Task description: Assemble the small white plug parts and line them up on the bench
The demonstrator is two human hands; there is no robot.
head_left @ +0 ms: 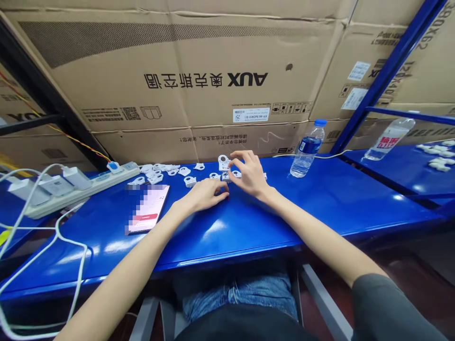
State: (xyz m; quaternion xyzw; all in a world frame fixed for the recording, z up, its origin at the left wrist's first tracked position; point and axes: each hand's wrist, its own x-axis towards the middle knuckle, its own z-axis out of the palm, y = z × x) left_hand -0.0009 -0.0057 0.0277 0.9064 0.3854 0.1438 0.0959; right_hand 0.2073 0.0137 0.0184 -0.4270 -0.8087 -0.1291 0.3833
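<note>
One thin rectangular phone (156, 201), pale pink screen. Right of phone: two bare hands (206, 193); two clear plastic bottles (307, 149). Beyond and right of phone: small white plastic ring-ended pieces (184, 171), at least ten, overlaps hiding exact count. Left of phone: one long white plastic power strip (99, 182), three white block chargers (58, 184), one blue-and-white plug (114, 166).

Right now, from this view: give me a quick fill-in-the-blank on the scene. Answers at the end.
1. The part in the right hand is coloured ____.
2. The bottle nearest that hand has a ____ cap.
3. The phone lies to the ____ of that hand.
4. The box behind shows the letters AUX turned ____ down.

Missing words: white; blue; left; upside.
</note>
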